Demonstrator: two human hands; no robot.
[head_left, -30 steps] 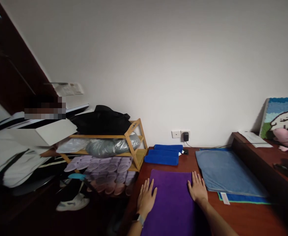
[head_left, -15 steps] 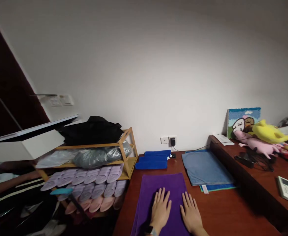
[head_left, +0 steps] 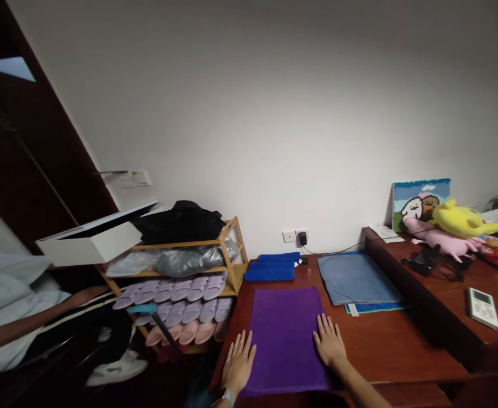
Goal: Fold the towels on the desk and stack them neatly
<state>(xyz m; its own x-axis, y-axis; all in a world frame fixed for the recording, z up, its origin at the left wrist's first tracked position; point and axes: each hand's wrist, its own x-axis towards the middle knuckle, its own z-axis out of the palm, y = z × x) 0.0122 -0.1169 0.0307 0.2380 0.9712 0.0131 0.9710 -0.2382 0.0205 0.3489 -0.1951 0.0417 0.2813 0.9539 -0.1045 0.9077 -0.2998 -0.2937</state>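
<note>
A purple towel (head_left: 286,340) lies spread flat on the reddish-brown desk, its near edge close to the front of the desk. My left hand (head_left: 238,360) rests at the towel's left edge, palm down with fingers stretched forward. At the opposite edge lies my right hand (head_left: 329,340), also flat with its fingers out, partly on the cloth. Beyond the towel sit folded blue cloths (head_left: 269,273). To the right, a grey-blue towel (head_left: 357,280) lies over a bright blue one, with a white tag showing.
A raised desk section (head_left: 439,306) on the right holds plush toys (head_left: 461,221), cables and a white remote-like device (head_left: 483,307). At left stands a wooden shoe rack (head_left: 234,255) with slippers and a black bag (head_left: 181,222). A seated person (head_left: 15,317) is beyond it.
My left hand has moved left from the middle of the purple towel to its left edge. The right hand stays near the right edge. The view has shifted left.
</note>
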